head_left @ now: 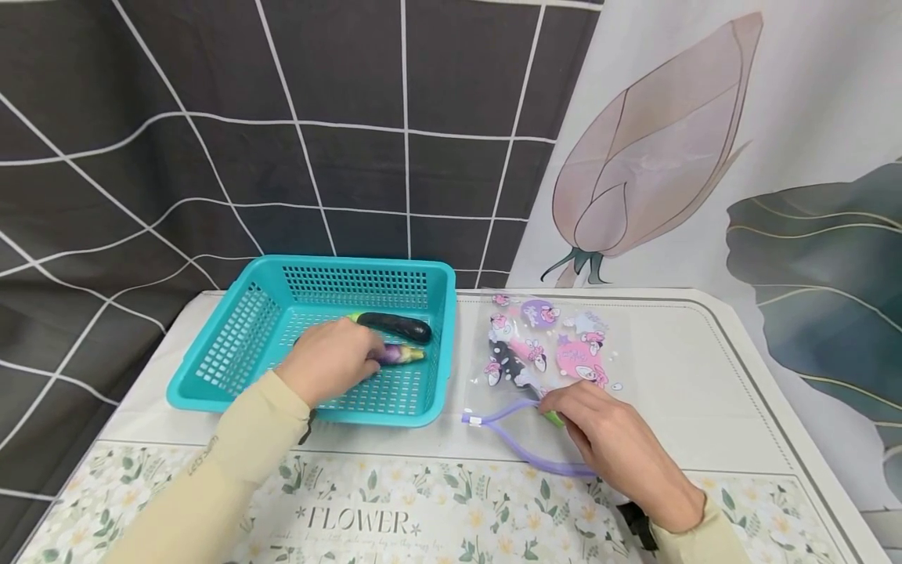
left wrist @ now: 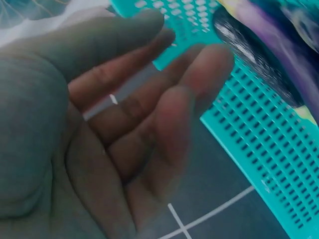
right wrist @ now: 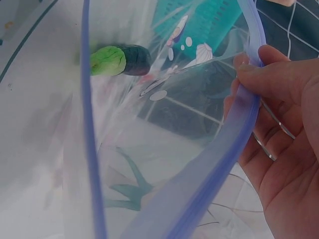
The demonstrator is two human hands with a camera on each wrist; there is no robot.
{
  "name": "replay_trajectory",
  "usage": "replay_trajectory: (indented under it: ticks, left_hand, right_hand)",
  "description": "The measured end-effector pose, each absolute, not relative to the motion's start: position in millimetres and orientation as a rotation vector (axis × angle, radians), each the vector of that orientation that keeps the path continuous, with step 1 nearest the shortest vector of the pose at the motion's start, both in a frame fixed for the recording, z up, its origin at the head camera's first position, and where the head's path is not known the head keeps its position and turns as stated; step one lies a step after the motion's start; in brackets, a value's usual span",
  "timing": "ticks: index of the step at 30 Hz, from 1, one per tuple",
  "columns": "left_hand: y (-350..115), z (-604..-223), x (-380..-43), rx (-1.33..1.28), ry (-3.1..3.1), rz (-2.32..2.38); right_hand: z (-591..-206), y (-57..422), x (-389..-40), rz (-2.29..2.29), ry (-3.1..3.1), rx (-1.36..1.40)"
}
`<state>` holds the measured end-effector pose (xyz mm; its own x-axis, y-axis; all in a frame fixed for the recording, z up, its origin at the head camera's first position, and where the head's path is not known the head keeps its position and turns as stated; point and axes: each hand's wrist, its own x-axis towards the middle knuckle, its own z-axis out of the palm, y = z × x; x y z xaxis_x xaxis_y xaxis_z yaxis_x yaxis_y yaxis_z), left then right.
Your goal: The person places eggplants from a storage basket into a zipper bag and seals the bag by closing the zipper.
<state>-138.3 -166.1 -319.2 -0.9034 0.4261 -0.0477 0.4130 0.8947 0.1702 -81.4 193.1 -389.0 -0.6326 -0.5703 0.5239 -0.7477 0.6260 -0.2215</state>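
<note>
My left hand [head_left: 331, 359] reaches into a turquoise basket [head_left: 451, 329], beside a purple eggplant [head_left: 400, 355] with a yellowish end. In the left wrist view its fingers are loosely bent, with nothing between them. A dark eggplant [head_left: 395, 325] lies farther back in the basket. To the right, my right hand [head_left: 620, 435] pinches one edge of a clear zip bag [head_left: 581, 356] with pink and purple prints and a lilac zip strip. The bag's mouth is spread apart. Inside it lies a dark vegetable with a green end [right wrist: 112, 60], partly hidden by the hand in the head view.
The basket and bag stand side by side on a white table [head_left: 676, 360]. A floral cloth [head_left: 352, 501] marked FLOWER covers the front. Behind hang a dark gridded cloth [head_left: 352, 86] and a pale curtain [head_left: 810, 102] with large flower prints.
</note>
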Motion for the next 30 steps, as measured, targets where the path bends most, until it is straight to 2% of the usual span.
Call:
replay_trajectory:
  ticks: [30]
  left_hand:
    - [-175.5,-324.0,-159.0,0.788,2.751,0.019]
  right_hand:
    - [-390.3,193.3,-81.6,0.605,-2.438,1.047]
